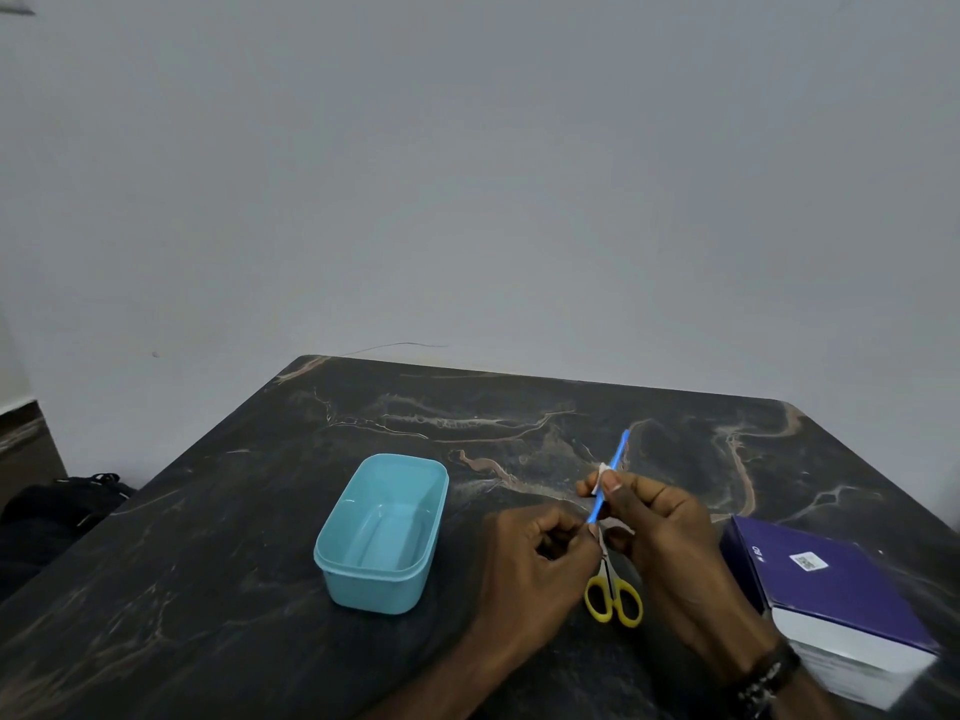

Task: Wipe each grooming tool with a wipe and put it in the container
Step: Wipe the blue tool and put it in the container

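Observation:
A thin blue stick-shaped grooming tool [617, 456] is held tilted above the dark marble table [260, 589]. My left hand [540, 558] pinches its lower end. My right hand [660, 517] pinches a small white wipe [601, 472] around the tool's middle. Small scissors with yellow handles [613, 600] lie on the table under my hands, their blades partly hidden. An open light blue plastic container [382, 532] stands to the left of my hands, with nothing in it.
A purple and white box [841, 595] lies at the right near the table's front edge. A dark bag [57, 511] sits on the floor at the left. A plain grey wall rises behind the table.

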